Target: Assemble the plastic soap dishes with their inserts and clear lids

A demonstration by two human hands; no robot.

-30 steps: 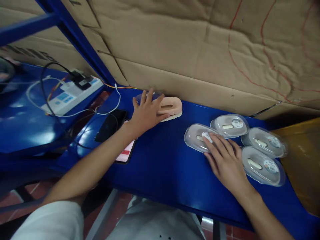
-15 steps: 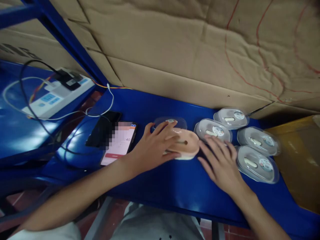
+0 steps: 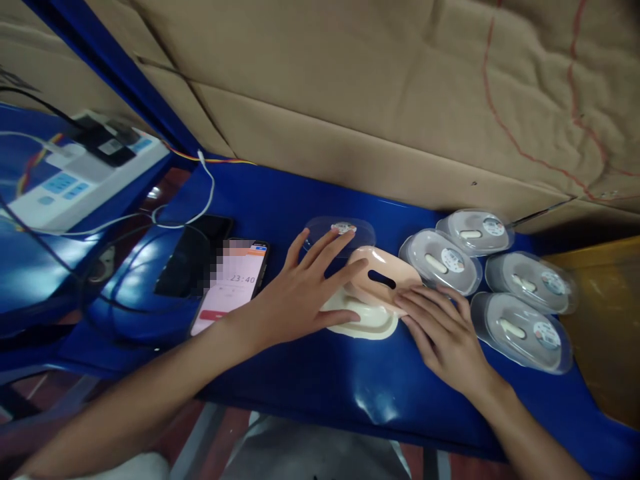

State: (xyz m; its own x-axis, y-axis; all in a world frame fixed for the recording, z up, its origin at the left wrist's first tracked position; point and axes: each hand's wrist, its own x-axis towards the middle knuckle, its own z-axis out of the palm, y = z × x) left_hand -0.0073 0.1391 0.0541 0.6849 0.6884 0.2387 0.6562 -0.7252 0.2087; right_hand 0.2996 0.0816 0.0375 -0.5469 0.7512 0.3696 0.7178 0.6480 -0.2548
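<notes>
A pink oval soap-dish tray [image 3: 380, 261] with a long slot is tilted up above a cream-white oval base [image 3: 370, 323] on the blue tabletop. My right hand [image 3: 443, 327] has its fingers closed on the tray's right edge. My left hand [image 3: 300, 293] is spread open at the left, its index finger against the pink tray and its thumb over the cream base's left end. Behind the tray lies a clear plastic lid [image 3: 317, 233] with a round sticker, partly covered by my left fingertips.
Several grey lidded soap boxes [image 3: 520, 330] stand at the right, beside a brown carton [image 3: 605, 320]. Left of my hands lie a lit phone [image 3: 235, 287] and a dark phone [image 3: 183, 260]. Cables run to a white power strip [image 3: 85, 180]. A cardboard wall [image 3: 325, 133] closes the back.
The pink tray, cream base and clear lid came nearer and rightward with my left hand. My right hand left the grey box and took the pink tray's edge, which now tilts off the base.
</notes>
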